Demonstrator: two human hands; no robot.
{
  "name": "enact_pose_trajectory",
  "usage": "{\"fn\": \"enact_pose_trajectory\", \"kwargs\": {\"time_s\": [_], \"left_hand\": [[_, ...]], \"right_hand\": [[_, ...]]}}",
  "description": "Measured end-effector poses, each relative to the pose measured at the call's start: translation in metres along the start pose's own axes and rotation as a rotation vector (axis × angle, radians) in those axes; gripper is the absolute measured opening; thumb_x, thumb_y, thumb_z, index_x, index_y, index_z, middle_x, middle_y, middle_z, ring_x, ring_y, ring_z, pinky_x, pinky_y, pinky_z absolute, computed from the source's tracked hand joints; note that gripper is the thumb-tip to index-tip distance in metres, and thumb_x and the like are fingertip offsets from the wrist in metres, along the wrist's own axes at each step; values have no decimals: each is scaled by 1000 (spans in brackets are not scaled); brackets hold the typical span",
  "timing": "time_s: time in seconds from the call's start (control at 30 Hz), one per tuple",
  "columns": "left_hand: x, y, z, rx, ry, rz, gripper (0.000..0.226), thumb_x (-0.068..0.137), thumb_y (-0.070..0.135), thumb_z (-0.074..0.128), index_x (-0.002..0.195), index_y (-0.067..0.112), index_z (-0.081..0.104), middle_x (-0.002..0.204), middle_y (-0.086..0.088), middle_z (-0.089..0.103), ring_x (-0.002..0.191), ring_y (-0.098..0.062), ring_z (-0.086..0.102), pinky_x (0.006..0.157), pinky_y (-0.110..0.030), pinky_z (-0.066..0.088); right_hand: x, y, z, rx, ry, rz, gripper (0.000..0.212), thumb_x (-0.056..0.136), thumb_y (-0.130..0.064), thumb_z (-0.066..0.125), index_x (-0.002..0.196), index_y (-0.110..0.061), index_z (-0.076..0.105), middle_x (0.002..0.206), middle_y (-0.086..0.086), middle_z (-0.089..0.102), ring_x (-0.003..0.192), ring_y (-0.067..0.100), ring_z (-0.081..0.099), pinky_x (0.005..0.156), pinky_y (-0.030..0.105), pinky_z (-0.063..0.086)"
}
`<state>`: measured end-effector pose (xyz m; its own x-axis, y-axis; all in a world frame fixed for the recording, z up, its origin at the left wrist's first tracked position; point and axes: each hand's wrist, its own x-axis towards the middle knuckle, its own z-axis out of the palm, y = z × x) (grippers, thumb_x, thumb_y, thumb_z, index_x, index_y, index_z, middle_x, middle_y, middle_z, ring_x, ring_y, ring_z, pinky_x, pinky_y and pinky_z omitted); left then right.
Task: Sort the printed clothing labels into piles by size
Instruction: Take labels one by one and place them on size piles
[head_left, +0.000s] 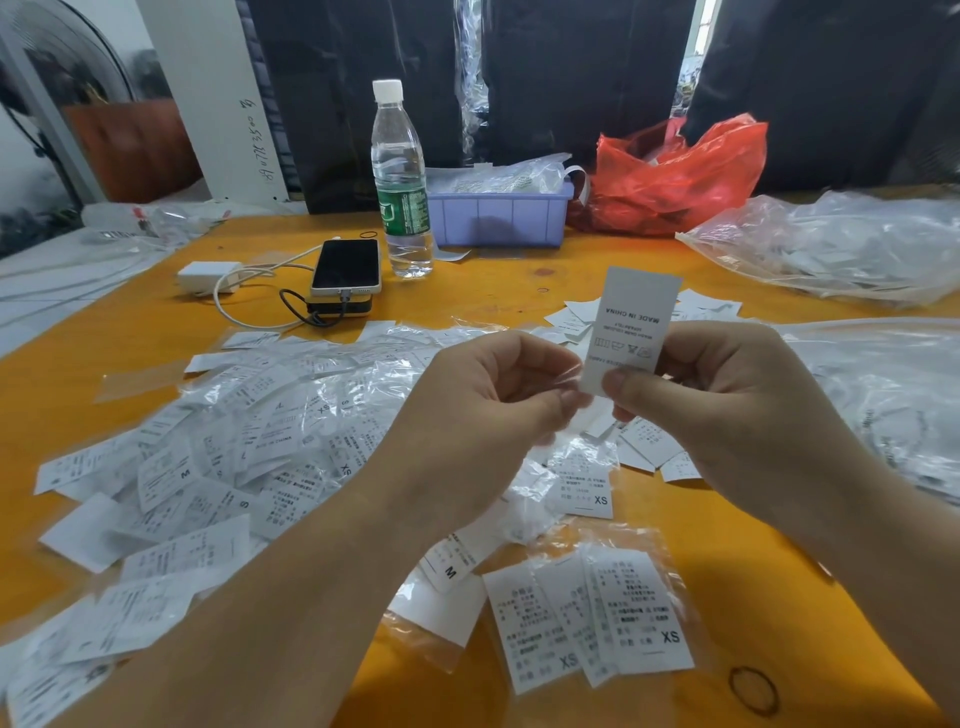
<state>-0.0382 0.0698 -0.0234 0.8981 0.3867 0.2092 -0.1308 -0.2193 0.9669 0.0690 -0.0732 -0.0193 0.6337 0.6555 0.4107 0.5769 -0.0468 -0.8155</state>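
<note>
A white label (631, 328) reading "MADE IN CHINA" was held upright at frame centre-right, above the orange bench (519, 275), pinched at its lower end by the right hand (727, 405) w/ thumb over the front. The left hand (483, 400) was curled just beside it, its fingers (563, 402) narrowed on a bit of clear film at the label's lower left edge. A loose heap of labels (234, 457), many in clear sleeves, was spread across the left & centre of the frame. A small XS pile (597, 623) lay at lower centre, approx. below the hands. A water bottle (400, 182), phone (347, 267) & lilac tray (498, 218) were seen at upper centre, a red bag (675, 176) at upper right.
</note>
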Motion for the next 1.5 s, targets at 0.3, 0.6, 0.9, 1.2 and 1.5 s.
{"fn": "enact_pose_trajectory", "kwargs": {"time_s": [0.3, 0.6, 0.9, 1.2, 1.5], "left_hand": [[-1, 2, 0, 30, -3, -7, 31, 85, -12, 62, 97, 16, 68, 85, 3, 76, 83, -11, 71, 71, -18, 57], [-2, 2, -1, 37, -10, -1, 37, 84, -16, 58, 98, 16, 68, 87, 2, 76, 84, -5, 71, 70, -12, 53], [-1, 2, 0, 40, -53, 16, 21, 85, -3, 67, 98, 13, 70, 88, 2, 76, 79, -3, 70, 66, -10, 50], [0, -2, -3, 105, -64, 9, 7, 87, 13, 70, 92, 19, 72, 84, 3, 75, 76, -13, 68, 72, -17, 55], [2, -4, -5, 101, -47, -3, 8, 89, 15, 69, 88, 23, 70, 86, 6, 76, 84, -16, 70, 78, -24, 57]], "right_hand": [[2, 3, -1, -4, 41, 19, 14, 85, -18, 68, 92, -28, 74, 77, -19, 72, 73, 11, 67, 62, 13, 52], [3, 4, -1, 16, 42, 9, 18, 86, -17, 68, 91, -33, 70, 82, -17, 72, 77, 5, 67, 64, 9, 50], [1, 1, 0, -12, -35, -42, 16, 84, -21, 66, 87, -36, 73, 89, -22, 73, 80, 13, 68, 72, 28, 57], [5, 1, -3, 184, -187, 37, 12, 87, -4, 65, 91, -7, 76, 64, -7, 67, 42, -3, 54, 41, 5, 36], [6, 0, -6, 277, -102, 111, 13, 81, -17, 68, 87, -10, 78, 76, -5, 75, 46, -6, 57, 43, 5, 39]]}}
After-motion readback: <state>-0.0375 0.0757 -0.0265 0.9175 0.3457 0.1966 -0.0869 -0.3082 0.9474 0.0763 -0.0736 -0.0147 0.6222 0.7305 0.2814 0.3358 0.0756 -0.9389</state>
